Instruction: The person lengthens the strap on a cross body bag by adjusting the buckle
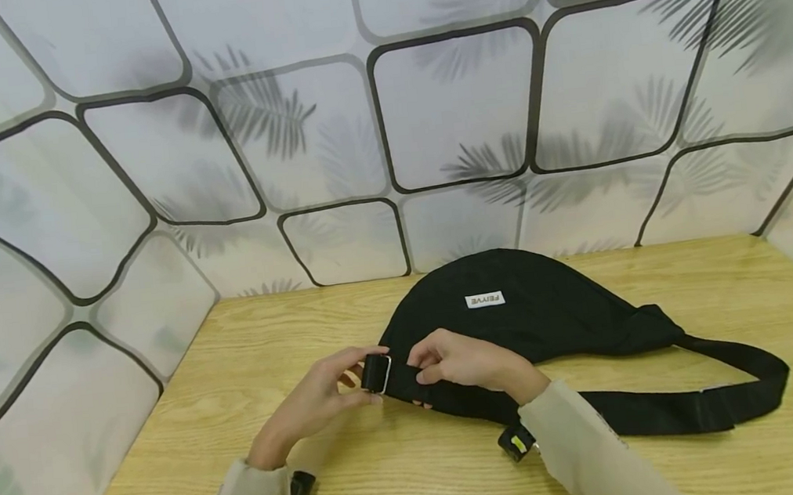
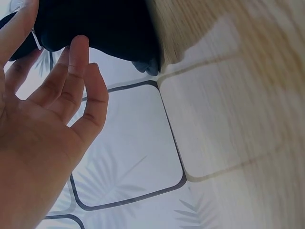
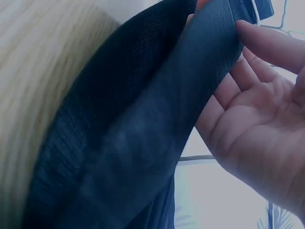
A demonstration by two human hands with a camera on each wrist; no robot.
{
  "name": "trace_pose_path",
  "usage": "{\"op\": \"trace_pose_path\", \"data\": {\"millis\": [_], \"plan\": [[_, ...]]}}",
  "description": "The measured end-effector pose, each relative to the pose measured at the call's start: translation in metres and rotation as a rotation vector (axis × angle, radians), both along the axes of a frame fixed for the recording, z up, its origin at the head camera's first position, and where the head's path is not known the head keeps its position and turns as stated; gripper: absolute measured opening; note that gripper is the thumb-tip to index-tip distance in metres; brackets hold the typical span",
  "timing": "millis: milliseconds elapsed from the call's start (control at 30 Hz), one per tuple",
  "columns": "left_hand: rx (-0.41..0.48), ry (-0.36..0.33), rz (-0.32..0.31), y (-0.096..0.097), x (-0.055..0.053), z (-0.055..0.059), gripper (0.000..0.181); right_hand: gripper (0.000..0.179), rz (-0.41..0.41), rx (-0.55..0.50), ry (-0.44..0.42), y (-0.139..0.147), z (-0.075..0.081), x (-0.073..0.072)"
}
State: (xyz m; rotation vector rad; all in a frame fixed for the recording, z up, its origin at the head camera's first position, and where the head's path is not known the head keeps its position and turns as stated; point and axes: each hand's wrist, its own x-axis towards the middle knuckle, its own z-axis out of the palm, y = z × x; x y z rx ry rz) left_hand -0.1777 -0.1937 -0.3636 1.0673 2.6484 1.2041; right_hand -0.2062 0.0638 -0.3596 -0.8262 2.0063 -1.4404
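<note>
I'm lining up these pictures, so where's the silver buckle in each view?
Head: silver buckle slightly left of centre, below the middle, at the left hand.
Left wrist: buckle near the top left corner.
Right wrist: buckle at the top right, above the right hand.
Shared landmark: wood table.

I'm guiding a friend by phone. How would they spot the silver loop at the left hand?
On the wooden table lies a black bag. At its left end, between left hand and right hand, is a black strap. The silver loop is the thin, shiny frame, bright against dark webbing.
</note>
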Motion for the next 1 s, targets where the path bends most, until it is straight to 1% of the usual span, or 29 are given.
{"op": "trace_pose_path", "data": {"millis": [33,100,200,300,367,467,533,600,667,733,800,833,900,1000], "plan": [[-0.002,-0.001,0.001,0.000,0.000,0.000,0.055,0.017,-0.002,0.003,0.017,0.000,0.000,0.000],[-0.004,-0.004,0.003,-0.001,0.001,0.000,0.055,0.016,-0.002,-0.017,0.019,-0.003,-0.001,0.001],[-0.005,-0.004,0.008,-0.002,0.002,0.000,0.054,0.015,-0.008,-0.075,0.016,-0.011,-0.003,0.003],[-0.001,0.003,-0.005,-0.002,0.002,0.000,0.053,0.015,-0.038,-0.126,0.011,-0.020,-0.004,0.007],[0.002,0.003,-0.013,-0.001,0.002,0.000,0.051,0.014,-0.054,-0.140,0.033,-0.023,-0.004,0.009],[0.001,-0.001,-0.021,0.000,0.001,0.000,0.051,0.012,-0.067,-0.132,0.032,-0.024,-0.004,0.010],[0.000,-0.007,-0.020,0.000,0.001,0.000,0.052,0.011,-0.055,-0.116,0.022,-0.020,-0.004,0.008],[-0.004,-0.003,-0.020,0.000,0.001,0.000,0.052,0.010,-0.019,-0.073,0.023,-0.014,-0.004,0.004],[-0.005,0.004,-0.017,0.000,0.001,0.001,0.053,0.007,0.032,-0.024,0.049,-0.008,-0.004,0.000],[-0.005,0.014,-0.011,0.000,0.001,0.000,0.054,0.014,0.085,0.015,0.083,-0.001,-0.004,-0.003],[-0.006,0.017,-0.005,-0.001,0.000,0.000,0.054,0.020,0.113,0.033,0.108,0.004,-0.003,-0.006],[-0.006,0.016,-0.004,-0.001,0.000,0.000,0.054,0.022,0.117,0.033,0.117,0.005,-0.003,-0.006],[-0.011,0.011,-0.004,-0.001,0.000,0.000,0.054,0.019,0.104,0.027,0.137,0.005,-0.003,-0.007],[-0.012,-0.007,-0.007,0.000,0.001,0.000,0.054,0.013,0.050,0.011,0.152,0.000,-0.003,-0.004]]}}
